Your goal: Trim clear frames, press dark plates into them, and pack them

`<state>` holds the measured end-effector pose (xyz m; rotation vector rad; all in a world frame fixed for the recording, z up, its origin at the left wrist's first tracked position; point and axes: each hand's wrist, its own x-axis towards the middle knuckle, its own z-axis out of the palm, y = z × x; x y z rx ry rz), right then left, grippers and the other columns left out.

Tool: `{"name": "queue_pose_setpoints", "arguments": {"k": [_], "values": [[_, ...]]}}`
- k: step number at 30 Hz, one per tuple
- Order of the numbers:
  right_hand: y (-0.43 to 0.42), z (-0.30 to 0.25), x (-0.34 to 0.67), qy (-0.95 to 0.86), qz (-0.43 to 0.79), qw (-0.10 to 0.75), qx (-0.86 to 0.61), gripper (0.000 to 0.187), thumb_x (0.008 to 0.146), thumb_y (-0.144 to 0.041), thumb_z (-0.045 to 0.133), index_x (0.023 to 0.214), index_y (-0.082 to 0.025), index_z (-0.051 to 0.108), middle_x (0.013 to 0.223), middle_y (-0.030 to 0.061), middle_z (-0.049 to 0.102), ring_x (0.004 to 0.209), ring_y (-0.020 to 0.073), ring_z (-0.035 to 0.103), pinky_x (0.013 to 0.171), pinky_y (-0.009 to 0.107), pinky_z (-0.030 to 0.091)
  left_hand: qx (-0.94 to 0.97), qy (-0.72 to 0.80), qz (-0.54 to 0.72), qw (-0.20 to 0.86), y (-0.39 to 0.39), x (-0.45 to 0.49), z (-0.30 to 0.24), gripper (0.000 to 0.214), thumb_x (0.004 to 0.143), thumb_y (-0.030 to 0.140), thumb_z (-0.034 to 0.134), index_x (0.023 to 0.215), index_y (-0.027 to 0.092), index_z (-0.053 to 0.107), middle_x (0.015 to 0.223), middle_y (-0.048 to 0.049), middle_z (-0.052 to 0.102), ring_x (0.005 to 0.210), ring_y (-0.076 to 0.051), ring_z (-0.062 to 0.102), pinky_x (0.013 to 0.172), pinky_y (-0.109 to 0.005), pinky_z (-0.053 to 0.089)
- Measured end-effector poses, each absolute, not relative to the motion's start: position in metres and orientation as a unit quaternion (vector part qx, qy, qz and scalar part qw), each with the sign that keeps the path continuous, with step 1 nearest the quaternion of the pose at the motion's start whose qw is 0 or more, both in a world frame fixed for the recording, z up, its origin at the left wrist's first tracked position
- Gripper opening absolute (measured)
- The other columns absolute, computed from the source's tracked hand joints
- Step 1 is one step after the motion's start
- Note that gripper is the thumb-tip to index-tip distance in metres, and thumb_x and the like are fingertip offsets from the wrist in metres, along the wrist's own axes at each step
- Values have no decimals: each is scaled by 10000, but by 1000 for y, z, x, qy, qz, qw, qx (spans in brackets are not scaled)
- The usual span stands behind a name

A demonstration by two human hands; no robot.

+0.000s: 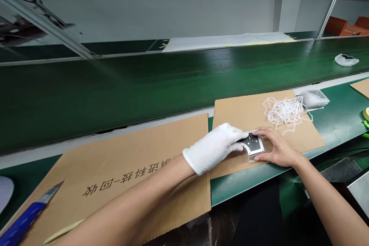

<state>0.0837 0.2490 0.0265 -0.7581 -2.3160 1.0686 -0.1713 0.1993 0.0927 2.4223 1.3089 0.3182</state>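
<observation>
A small flat grey part with a dark patterned face (254,144) lies on a brown cardboard sheet (239,113). My left hand (215,147), in a white glove, has its fingers closed on the part's left edge. My bare right hand (278,148) cups the part from the right, with fingertips on its top and bottom edges. A heap of thin white plastic rings (284,111) sits on the same sheet, further back and to the right.
A larger cardboard sheet with printed characters (121,173) lies at left, a blue utility knife (27,215) at its corner. A stack of clear bagged items (314,98) and a crumpled plastic bag (346,60) sit at right. Behind runs a green conveyor belt (144,80).
</observation>
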Motion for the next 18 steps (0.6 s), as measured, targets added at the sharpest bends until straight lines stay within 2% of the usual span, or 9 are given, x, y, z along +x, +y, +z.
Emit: {"name": "queue_pose_setpoints", "arguments": {"k": [3, 7, 18], "values": [[249, 27, 85, -849, 384, 222, -287, 634, 795, -391, 948, 1363, -336, 673, 1561, 108, 533, 1503, 327, 475, 1214, 552, 432, 856, 466, 119, 188, 200, -171, 92, 235, 1048, 306, 558, 1123, 203, 755, 913, -72, 772, 788, -219, 693, 758, -307, 469], [250, 23, 85, -849, 384, 224, -287, 644, 779, -366, 961, 1356, -307, 681, 1559, 129, 535, 1510, 320, 470, 1214, 542, 433, 856, 471, 110, 183, 200, -170, 94, 212, 1018, 286, 587, 1066, 205, 776, 871, -68, 772, 768, -219, 696, 752, -306, 469], [249, 20, 85, -855, 368, 232, -282, 664, 787, -375, 953, 1382, -313, 664, 1569, 126, 540, 1522, 321, 458, 1216, 537, 425, 841, 495, 116, 186, 199, -167, 95, 181, 978, 285, 641, 1014, 214, 804, 847, -65, 775, 758, -221, 694, 743, -311, 469]]}}
